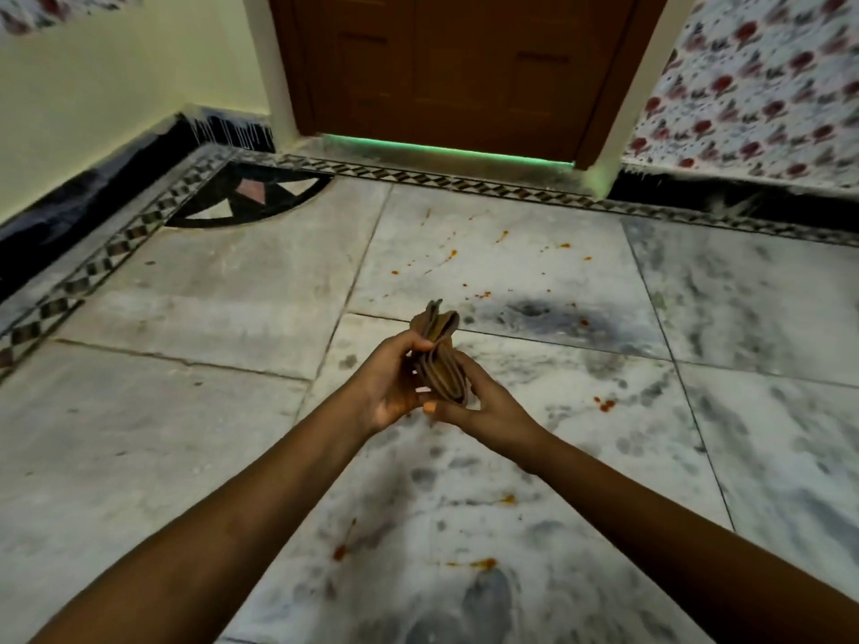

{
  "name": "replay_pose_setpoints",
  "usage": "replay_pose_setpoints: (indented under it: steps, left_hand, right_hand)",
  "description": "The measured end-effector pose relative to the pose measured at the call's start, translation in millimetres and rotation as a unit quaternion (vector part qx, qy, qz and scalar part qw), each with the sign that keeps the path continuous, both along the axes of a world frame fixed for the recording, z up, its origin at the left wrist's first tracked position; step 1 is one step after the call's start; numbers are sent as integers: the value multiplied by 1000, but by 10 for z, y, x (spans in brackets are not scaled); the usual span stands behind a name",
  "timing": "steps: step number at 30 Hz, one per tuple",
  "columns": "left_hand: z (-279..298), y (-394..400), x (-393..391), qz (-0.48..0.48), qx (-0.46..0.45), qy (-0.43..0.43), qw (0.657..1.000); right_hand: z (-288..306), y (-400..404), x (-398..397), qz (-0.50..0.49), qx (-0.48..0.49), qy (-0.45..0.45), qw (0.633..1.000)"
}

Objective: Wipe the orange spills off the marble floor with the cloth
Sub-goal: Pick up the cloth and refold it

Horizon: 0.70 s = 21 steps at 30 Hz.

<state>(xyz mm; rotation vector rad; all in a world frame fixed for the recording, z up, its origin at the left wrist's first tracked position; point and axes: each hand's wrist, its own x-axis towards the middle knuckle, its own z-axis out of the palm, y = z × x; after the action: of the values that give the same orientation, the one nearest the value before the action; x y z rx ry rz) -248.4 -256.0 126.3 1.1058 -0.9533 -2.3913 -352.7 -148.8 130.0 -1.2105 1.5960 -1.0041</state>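
Both hands are up in the middle of the scene, and the cloth (pixel 439 350) is bunched between them, well above the marble floor (pixel 186 434). The left hand (pixel 390 378) has its fingers curled over the upper part of the folded brown bundle; the right hand (pixel 479 402) cups and grips it from below, thumb across the near end. The bundle stands with its long axis running near to far, tipped slightly left, its loose top poking out toward the door (pixel 446 62).

Now, where's the work? Orange spills lie on 2 sides of the hands. The far scatter (pixel 502 235) is a spray of small dots and streaks on the slab beyond the cloth, toward the door. A small blot (pixel 605 404) sits just right of the right hand, so that hand looks nearer to it. Nearer the camera, a streak (pixel 346 543) and a smear (pixel 479 563) lie on the floor between the 2 forearms.

By my reading, no wiping is under way; the cloth looks to be getting folded or readied, and it must come down to the floor first.

Hard to tell: how many layers the cloth has, whether it's damp, and where the right fingers end behind it. The grey marble veining could hide fainter specks.
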Motion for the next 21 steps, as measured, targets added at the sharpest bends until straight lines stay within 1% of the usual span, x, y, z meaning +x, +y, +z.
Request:
replay_pose_setpoints:
  steps: [2, 4, 7, 10, 12, 14, 16, 19, 20, 21]
  left_hand:
    - [-1, 0, -57, -11, -12, -32, 999]
    - [23, -16, -60, -3, -20, -54, 998]
    - [59, -60, -14, 1, -34, -88, 996]
    - [24, 8, 35, -9, -44, -125, 991]
    - [-47, 99, 75, 20, -22, -153, 988]
    - [-134, 165, 101, 63, -16, -195, 979]
    - [-183, 170, 167, 102, -14, -216, 971]
    - [-101, 104, 279, 107, -35, -239, 964]
    - [-27, 67, 308, 107, -54, -249, 961]
    - [54, 26, 338, 109, -78, -258, 957]
  right_hand:
    - [-79, 7, -39, -27, -7, -38, 999]
    - [-129, 7, -70, -46, 4, -98, 994]
    - [-128, -2, -69, -50, 16, -170, 984]
    - [-166, -53, -92, -53, 20, -192, 980]
    - [-207, -111, -75, -68, 25, -227, 971]
    - [-236, -150, -77, -98, 38, -275, 956]
    - [-274, -176, -103, -125, 50, -333, 933]
    - [-280, -188, -218, -161, 53, -402, 900]
    - [-279, -185, -270, -172, 54, -411, 894]
    - [-298, -186, -319, -176, 59, -404, 896]
